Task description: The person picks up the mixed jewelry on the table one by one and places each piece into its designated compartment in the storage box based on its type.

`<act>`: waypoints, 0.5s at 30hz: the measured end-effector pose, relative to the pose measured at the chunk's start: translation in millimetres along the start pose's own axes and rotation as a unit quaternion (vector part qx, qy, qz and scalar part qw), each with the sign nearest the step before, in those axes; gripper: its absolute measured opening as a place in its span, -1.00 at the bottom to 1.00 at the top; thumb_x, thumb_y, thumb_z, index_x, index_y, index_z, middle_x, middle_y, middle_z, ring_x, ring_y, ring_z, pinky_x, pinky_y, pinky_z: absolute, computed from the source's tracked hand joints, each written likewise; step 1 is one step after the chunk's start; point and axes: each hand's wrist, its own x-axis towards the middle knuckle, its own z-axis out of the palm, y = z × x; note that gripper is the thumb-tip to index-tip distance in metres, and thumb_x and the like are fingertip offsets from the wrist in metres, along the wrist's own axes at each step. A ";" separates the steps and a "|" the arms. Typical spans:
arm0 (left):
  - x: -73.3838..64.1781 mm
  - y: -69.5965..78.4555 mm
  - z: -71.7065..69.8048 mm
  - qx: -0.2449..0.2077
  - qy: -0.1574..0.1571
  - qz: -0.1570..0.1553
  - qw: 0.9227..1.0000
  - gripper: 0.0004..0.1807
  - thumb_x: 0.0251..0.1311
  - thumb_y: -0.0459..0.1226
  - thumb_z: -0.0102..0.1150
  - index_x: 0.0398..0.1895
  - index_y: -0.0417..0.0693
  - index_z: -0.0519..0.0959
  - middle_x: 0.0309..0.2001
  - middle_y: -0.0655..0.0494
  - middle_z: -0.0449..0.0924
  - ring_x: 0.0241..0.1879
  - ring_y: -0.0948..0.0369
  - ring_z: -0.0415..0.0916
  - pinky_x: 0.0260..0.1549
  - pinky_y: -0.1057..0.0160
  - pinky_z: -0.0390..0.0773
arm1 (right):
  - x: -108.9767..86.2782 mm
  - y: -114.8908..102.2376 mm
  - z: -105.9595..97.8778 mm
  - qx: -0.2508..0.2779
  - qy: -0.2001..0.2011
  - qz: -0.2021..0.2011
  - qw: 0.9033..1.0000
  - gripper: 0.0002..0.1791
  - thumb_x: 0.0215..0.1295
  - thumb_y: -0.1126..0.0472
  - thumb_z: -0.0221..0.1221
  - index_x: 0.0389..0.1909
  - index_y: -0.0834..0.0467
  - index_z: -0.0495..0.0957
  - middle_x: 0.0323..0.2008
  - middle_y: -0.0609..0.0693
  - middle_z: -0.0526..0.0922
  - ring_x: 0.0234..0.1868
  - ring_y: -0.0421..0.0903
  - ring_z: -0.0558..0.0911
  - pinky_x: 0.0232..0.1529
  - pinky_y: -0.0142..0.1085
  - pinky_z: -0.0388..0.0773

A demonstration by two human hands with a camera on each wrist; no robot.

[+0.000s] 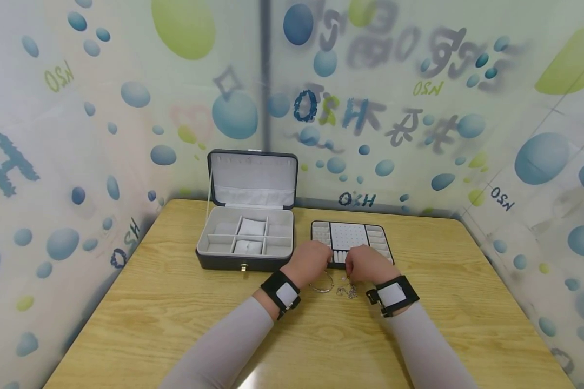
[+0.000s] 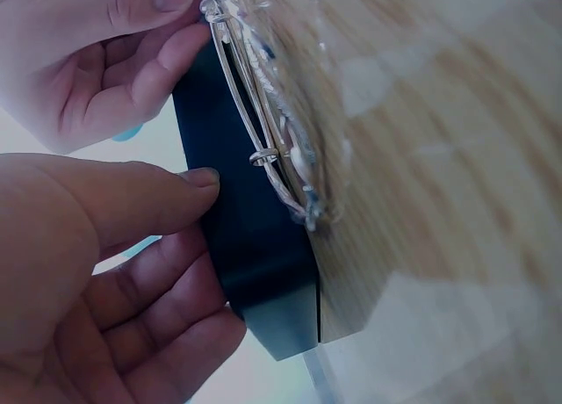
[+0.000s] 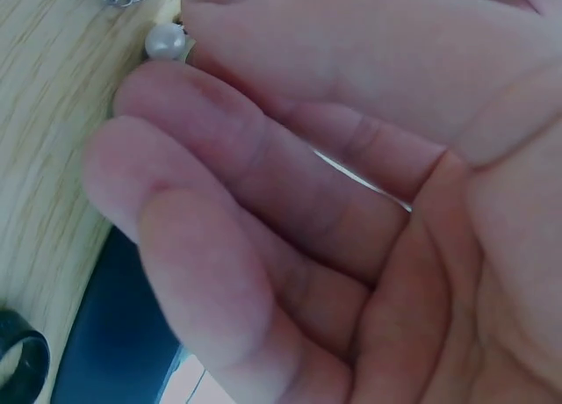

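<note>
A shallow jewelry tray point(image 1: 349, 236) with a dark outer wall lies on the table. At its front left edge my left hand point(image 1: 311, 259) holds the tray, its thumb point(image 2: 200, 186) against the dark wall. My right hand point(image 1: 370, 262) is at the tray's front edge, pinching a small pearl jewelry piece point(image 3: 166, 42) between thumb and forefinger; most of the piece is hidden. A thin metal bangle point(image 1: 323, 290) lies on the table in front of the tray. Beside it is a small heap of silvery jewelry point(image 1: 347, 292), below my right hand.
To the left stands an open jewelry box point(image 1: 224, 263) with its lid point(image 1: 253, 178) raised and small cushions point(image 1: 251, 226) in some compartments. Patterned walls border the wooden table point(image 1: 448, 302). A dark ring-shaped thing point(image 3: 35, 369) shows in the right wrist view.
</note>
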 end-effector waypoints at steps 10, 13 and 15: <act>-0.5 -0.6 1.2 0.007 0.012 0.007 1.000 -0.83 0.39 -0.26 0.31 -0.36 0.13 0.79 -0.37 0.23 0.78 -0.39 0.31 0.62 -0.44 0.29 0.61 | -6.5 -12.3 1.9 -0.062 0.048 -0.008 0.997 -0.66 0.05 0.41 0.44 -0.72 0.08 0.52 -0.67 -0.10 0.50 -0.57 -0.11 0.43 -0.51 -0.30 0.31; -0.8 -0.8 1.3 0.014 0.015 0.010 1.000 -0.82 0.40 -0.26 0.29 -0.37 0.13 0.79 -0.37 0.23 0.78 -0.37 0.30 0.64 -0.43 0.28 0.62 | -5.4 -14.2 3.6 -0.080 0.054 -0.004 0.995 -0.64 0.10 0.40 0.43 -0.72 0.08 0.49 -0.65 -0.09 0.47 -0.56 -0.10 0.42 -0.49 -0.29 0.31; -0.9 -0.8 1.4 0.017 0.016 0.010 1.000 -0.82 0.41 -0.25 0.29 -0.37 0.13 0.79 -0.36 0.23 0.79 -0.36 0.30 0.65 -0.42 0.28 0.63 | -4.6 -14.8 4.9 -0.089 0.055 -0.001 0.995 -0.61 0.12 0.40 0.42 -0.73 0.08 0.46 -0.66 -0.09 0.45 -0.56 -0.10 0.39 -0.49 -0.28 0.30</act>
